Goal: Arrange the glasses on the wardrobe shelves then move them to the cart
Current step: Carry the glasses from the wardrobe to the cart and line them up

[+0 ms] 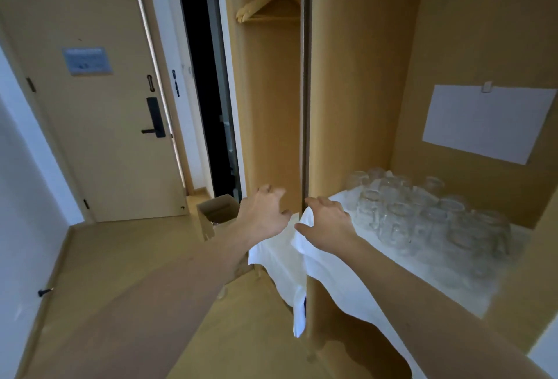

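while both arms reached forward, i watched the left hand [265, 215] hang with its grip spread and empty in front of the open left bay of the wardrobe [356, 76], fingers splayed and touching nothing i could make out. the right hand [327, 223] lay with its grip loosely spread over a bunched corner of the white cloth [332, 273], just where the cloth wrapped round the wardrobe's upright divider [305, 106]; i could not tell whether the fingertips were pinching the fabric or only resting on it. my guess was that the hands were there to straighten or tug the cloth, since it drooped off the shelf [513, 294] edge below the grip and hung down past the divider.

the glasses [422, 212] stood to the right of the right grip and a little beyond it, crowded together on the cloth-covered shelf, near but apart from the hand. they looked packed close, some seemingly stacked, which i judged made any pull on the cloth risky. a cardboard box [216, 212] sat on the floor just left of the left grip, farther away. no cart was in view.
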### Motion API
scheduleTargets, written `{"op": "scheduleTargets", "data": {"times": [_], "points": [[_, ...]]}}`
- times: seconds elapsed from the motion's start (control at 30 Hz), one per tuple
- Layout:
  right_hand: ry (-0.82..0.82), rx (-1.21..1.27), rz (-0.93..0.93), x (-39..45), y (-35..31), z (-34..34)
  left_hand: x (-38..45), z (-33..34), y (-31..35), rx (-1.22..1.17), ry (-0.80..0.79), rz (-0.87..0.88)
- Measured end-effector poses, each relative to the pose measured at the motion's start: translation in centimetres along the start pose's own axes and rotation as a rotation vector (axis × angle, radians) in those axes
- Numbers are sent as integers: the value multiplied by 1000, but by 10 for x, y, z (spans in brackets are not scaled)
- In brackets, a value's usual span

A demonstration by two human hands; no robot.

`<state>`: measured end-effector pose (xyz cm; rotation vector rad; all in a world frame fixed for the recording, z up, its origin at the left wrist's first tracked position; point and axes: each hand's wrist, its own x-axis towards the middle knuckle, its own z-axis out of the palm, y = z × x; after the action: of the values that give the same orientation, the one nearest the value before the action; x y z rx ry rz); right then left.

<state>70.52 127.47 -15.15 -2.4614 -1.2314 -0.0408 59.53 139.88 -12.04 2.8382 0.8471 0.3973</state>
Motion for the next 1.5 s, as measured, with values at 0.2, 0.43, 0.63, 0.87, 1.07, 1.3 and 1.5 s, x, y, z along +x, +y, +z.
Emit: {"op": "scheduleTargets", "data": {"times": [0.2, 0.43, 0.63, 0.87, 1.07, 1.3, 1.5], "points": [[-15, -29, 81, 34, 25, 11, 50, 30, -2, -7, -59, 56], [27, -75, 240, 69, 43, 27, 115, 52, -3, -95, -80, 213], [27, -123, 403, 91, 41, 33, 160, 60, -9, -136, -135, 380], [88, -160, 548, 112, 30, 27, 206, 65, -20, -241, -189, 503], [117, -179, 679, 114, 27, 35, 233, 75, -22, -319, -241, 566], [135, -180, 787, 111, 40, 30, 254, 84, 7, -383, -287, 708], [154, -187, 831, 120, 80, 19, 281, 106, 49, -338, -292, 792]]}}
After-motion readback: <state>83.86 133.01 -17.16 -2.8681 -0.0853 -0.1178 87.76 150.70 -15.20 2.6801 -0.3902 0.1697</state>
